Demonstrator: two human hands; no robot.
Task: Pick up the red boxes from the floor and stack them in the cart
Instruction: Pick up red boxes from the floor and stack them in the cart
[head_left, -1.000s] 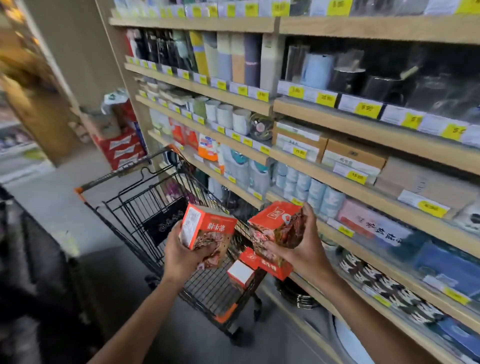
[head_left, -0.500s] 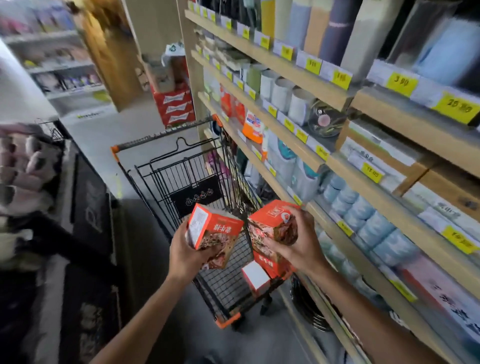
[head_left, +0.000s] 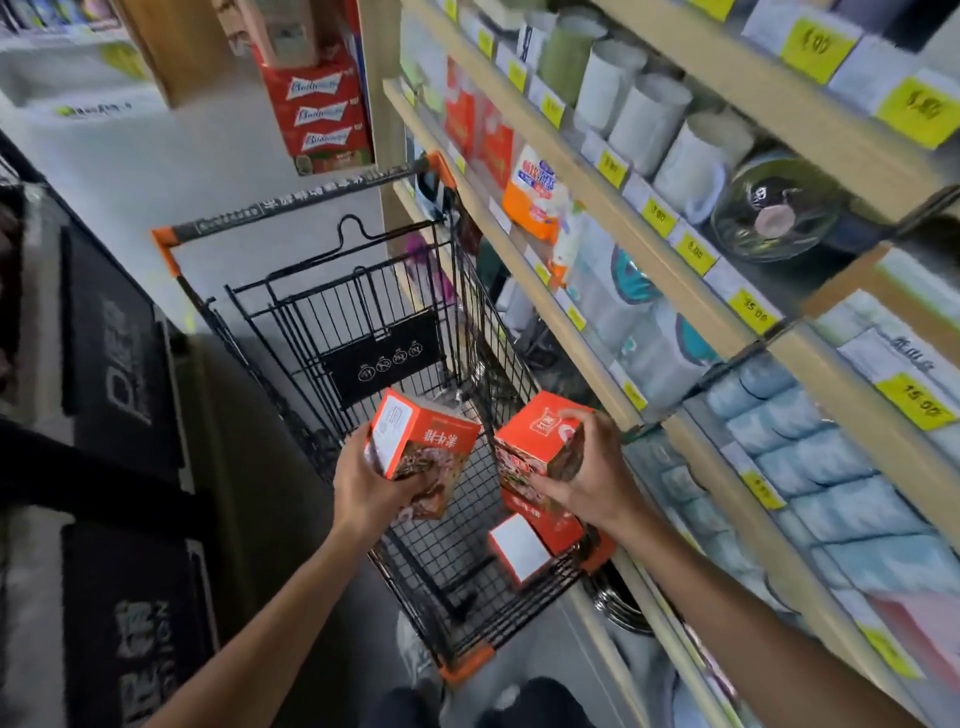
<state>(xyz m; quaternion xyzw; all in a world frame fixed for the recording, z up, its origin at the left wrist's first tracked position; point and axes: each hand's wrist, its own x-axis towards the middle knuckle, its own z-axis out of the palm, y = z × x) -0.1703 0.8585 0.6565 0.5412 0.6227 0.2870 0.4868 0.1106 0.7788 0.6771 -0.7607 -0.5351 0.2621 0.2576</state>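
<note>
Two red boxes up over the shopping cart (head_left: 363, 291), one per hand. Left hand (head_left: 371, 491) wrapped round the lower end of the left red box (head_left: 423, 449), fingers curled underneath, thumb along the side, box tilted with its white label panel toward the cart's handle end. Right hand (head_left: 587, 480) clamped on the right red box (head_left: 540, 447), fingers over the top corner, thumb on the near face, box also tipped off level. Both held above the basket, clear of the wire floor, and apart from each other. Already down in the cart, at the corner nearest the person and hard by the shelf side: a stacked red box (head_left: 543, 519) lying flat, and a white-faced box (head_left: 519, 548) just in front of it, looks to be touching. Best play from here, as a judgement: level one box first, long face down, and lower it square onto the flat box in that near corner rather than dropping it; edges lined up, or the pile leans. Second box to wait overhead till the first is seated, then down beside or on top. Worth watching: the wire wall on the shelf side, tight to the pile, so knuckles likely to catch; release by opening the grip only once the box rests flat. Wooden shelving (head_left: 649, 291) crowds the cart's far side, so approach from the aisle side looks cleaner.
</note>
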